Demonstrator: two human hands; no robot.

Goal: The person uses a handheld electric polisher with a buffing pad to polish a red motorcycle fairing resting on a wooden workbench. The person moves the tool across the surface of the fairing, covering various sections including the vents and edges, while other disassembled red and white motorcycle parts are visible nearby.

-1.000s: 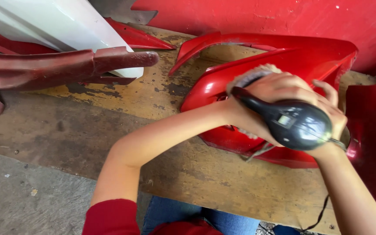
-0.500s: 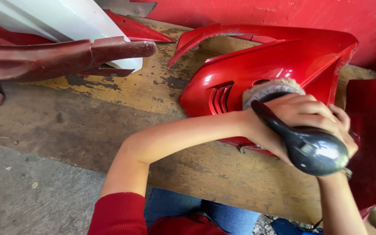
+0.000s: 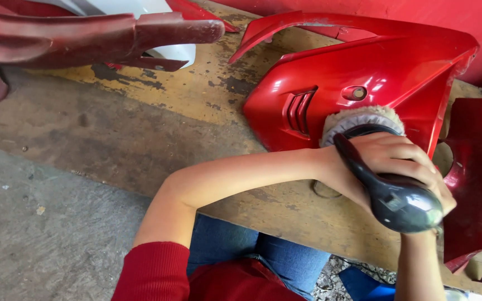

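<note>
A glossy red scooter body panel (image 3: 364,72) with vent slits lies on a worn wooden board (image 3: 196,95). A black power polisher (image 3: 403,203) presses its woolly cream pad (image 3: 358,118) on the panel's lower right part. My left hand (image 3: 394,153) reaches across from the left and wraps over the tool's head, just behind the pad. My right hand (image 3: 444,195) comes up from below and grips the rounded rear body; the tool hides most of it.
A dark red fairing piece (image 3: 85,36) lies at the upper left over a white part (image 3: 179,53). Another dark red panel (image 3: 478,178) sits at the right edge. A red wall (image 3: 475,17) runs behind. Grey concrete floor (image 3: 40,234) is at the lower left.
The polisher and both hands have slid down and to the right across the red panel, uncovering its vent slits and round hole.
</note>
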